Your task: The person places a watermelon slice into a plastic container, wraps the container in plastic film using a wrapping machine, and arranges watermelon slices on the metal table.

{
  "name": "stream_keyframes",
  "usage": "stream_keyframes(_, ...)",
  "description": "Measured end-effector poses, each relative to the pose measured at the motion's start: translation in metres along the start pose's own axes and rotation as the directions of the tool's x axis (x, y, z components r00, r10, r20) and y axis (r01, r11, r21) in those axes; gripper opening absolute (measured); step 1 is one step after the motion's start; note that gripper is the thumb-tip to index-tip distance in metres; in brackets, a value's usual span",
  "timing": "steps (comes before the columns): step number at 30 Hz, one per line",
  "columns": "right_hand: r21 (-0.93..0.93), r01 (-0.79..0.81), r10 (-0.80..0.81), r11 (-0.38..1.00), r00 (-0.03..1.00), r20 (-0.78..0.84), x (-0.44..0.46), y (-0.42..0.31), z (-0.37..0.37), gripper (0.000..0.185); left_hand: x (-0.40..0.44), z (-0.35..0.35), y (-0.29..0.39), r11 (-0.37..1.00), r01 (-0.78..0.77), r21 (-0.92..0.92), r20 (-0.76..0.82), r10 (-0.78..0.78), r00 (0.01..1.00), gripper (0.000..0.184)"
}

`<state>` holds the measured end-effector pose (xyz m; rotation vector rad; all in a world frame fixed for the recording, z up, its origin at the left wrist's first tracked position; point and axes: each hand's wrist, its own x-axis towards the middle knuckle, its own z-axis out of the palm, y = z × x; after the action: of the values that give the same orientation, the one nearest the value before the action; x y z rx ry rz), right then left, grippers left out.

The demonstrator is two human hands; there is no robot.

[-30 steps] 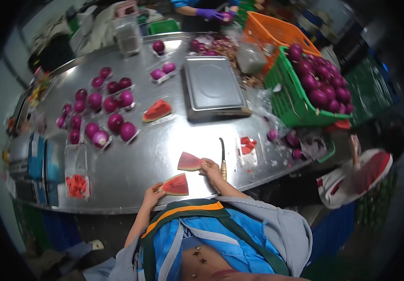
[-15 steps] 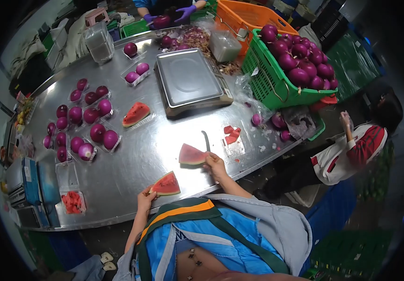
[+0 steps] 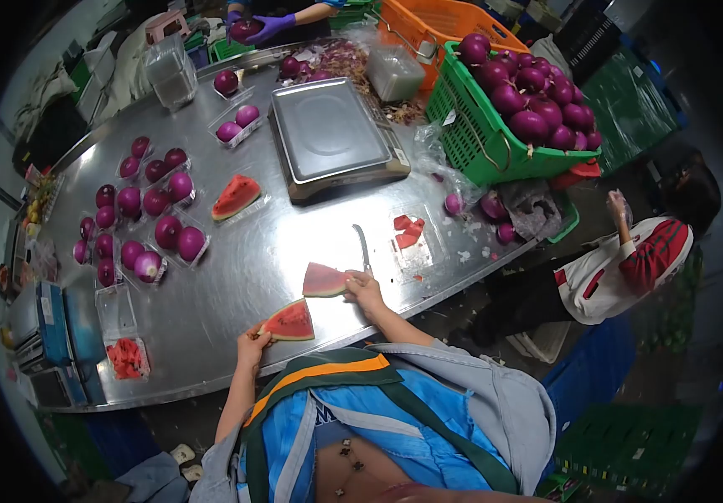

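A flat-topped scale (image 3: 332, 130) stands on the metal worktop (image 3: 211, 289). On its near side, toward the wearer, the left hand (image 3: 253, 344) has its grip closed, thumb and fingers pinching the left end of a watermelon slice (image 3: 290, 322). A little closer to the scale and to the right, the right hand (image 3: 366, 292) also has a closed grip, pinching the right end of a second slice (image 3: 324, 281). The slices' neighbouring corners come together on the near side of the scale; I cannot tell whether they touch. Between the right hand and the scale lies a knife (image 3: 363, 246), blade toward the scale, its other end hidden by the hand.

Just off the scale's near left corner rests a thicker watermelon wedge (image 3: 237, 198). Farther left of the scale are purple onions (image 3: 129, 202), grouped in clear trays. To the near right of the scale lie red scraps (image 3: 408, 231). Right of the scale, a green basket (image 3: 475, 151) is heaped with more onions (image 3: 529, 127), an orange crate (image 3: 407, 25) behind it. Beyond the scale, a co-worker's purple-gloved hands (image 3: 276, 28) hold an onion (image 3: 246, 30).
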<state>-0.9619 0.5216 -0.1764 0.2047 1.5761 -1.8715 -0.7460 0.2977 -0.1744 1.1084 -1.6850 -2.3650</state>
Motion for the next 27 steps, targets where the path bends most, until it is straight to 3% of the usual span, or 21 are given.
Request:
stream_keyframes(1,0.000,0.001,-0.001,1.000,1.000,-0.001,0.000,0.000,0.000,0.029,0.001,0.000,-0.001,1.000,-0.007,-0.026,-0.005,0.006,1.000,0.034)
stream_keyframes(3,-0.455,0.168,-0.173,0.874,0.984,0.031,0.000,0.000,-0.001,0.033,0.000,-0.002,0.003,0.999,-0.018,-0.051,-0.007,0.017,1.000,0.035)
stream_keyframes(4,-0.663,0.406,-0.470,0.629,0.878,0.091,-0.005,-0.003,-0.009,0.036,-0.002,-0.007,0.007,0.988,-0.091,0.121,-0.044,0.097,0.994,0.036)
stream_keyframes(5,-0.721,0.352,-0.550,0.597,0.834,-0.049,-0.016,-0.018,-0.016,0.040,-0.003,-0.009,0.010,0.945,-0.153,0.289,-0.069,0.180,0.981,0.037)
stream_keyframes(6,-0.770,0.295,-0.623,0.566,0.765,-0.164,-0.026,-0.036,-0.028,0.045,0.002,-0.010,0.007,0.946,-0.154,0.285,-0.084,0.185,0.979,0.037)
stream_keyframes(7,-0.597,0.398,-0.665,0.697,0.671,-0.329,-0.005,-0.032,-0.073,0.048,0.006,-0.018,0.002,0.939,-0.182,0.292,-0.177,0.240,0.955,0.038)
stream_keyframes(8,-0.819,0.211,-0.756,0.534,0.553,-0.350,-0.031,-0.069,-0.079,0.047,0.003,-0.035,0.000,0.932,-0.204,0.301,-0.303,0.296,0.906,0.039)
stream_keyframes(9,-0.702,0.248,-0.699,0.668,0.533,-0.476,-0.045,-0.093,-0.081,0.050,-0.001,-0.038,0.004,0.911,-0.234,0.339,-0.364,0.357,0.860,0.038)
stream_keyframes(10,-0.910,0.010,-0.828,0.414,0.420,-0.372,-0.009,-0.070,-0.144,0.060,-0.007,-0.040,0.012,0.889,-0.228,0.397,-0.407,0.393,0.825,0.035)
stream_keyframes(11,-0.920,-0.031,-0.782,0.390,0.516,-0.349,0.008,-0.070,-0.180,0.059,-0.014,-0.042,0.019,0.891,-0.219,0.398,-0.411,0.387,0.825,0.035)
stream_keyframes(12,-0.742,0.204,-0.714,0.639,0.517,-0.473,0.044,-0.048,-0.214,0.057,-0.018,-0.042,0.025,0.891,-0.218,0.398,-0.410,0.385,0.827,0.035)
stream_keyframes(13,-0.608,0.194,-0.559,0.770,0.665,-0.496,0.068,-0.046,-0.232,0.050,-0.019,-0.042,0.027,0.889,-0.224,0.399,-0.427,0.397,0.812,0.032)
stream_keyframes(14,-0.587,0.097,-0.436,0.804,0.767,-0.471,0.045,-0.073,-0.194,0.045,-0.022,-0.040,0.031,0.890,-0.225,0.398,-0.439,0.400,0.805,0.030)
stream_keyframes(15,-0.598,0.125,-0.428,0.792,0.812,-0.397,0.081,-0.053,-0.231,0.040,-0.026,-0.038,0.029,0.896,-0.221,0.384,-0.491,0.401,0.774,0.030)
stream_keyframes(17,-0.545,0.159,-0.393,0.824,0.852,-0.347,0.076,-0.068,-0.207,0.032,-0.024,-0.035,0.027,0.905,-0.276,0.325,-0.457,0.406,0.791,0.027)
stream_keyframes(19,-0.204,0.207,-0.241,0.957,0.958,-0.156,0.059,-0.089,-0.186,0.033,-0.037,-0.026,0.033,0.903,-0.274,0.331,-0.486,0.412,0.771,0.025)
stream_keyframes(23,-0.177,0.335,-0.334,0.925,0.942,0.039,0.039,-0.131,-0.129,0.032,-0.070,-0.023,0.031,0.887,-0.246,0.390,-0.527,0.434,0.730,0.024)
stream_keyframes(25,-0.258,0.492,-0.455,0.832,0.870,0.192,0.022,-0.154,-0.074,0.030,-0.087,-0.028,0.019,0.893,-0.254,0.372,-0.552,0.433,0.713,0.024)
stream_keyframes(27,-0.307,0.551,-0.445,0.776,0.823,0.352,0.016,-0.158,-0.021,0.031,-0.102,-0.040,0.003,0.909,-0.217,0.355,-0.645,0.406,0.647,0.024)
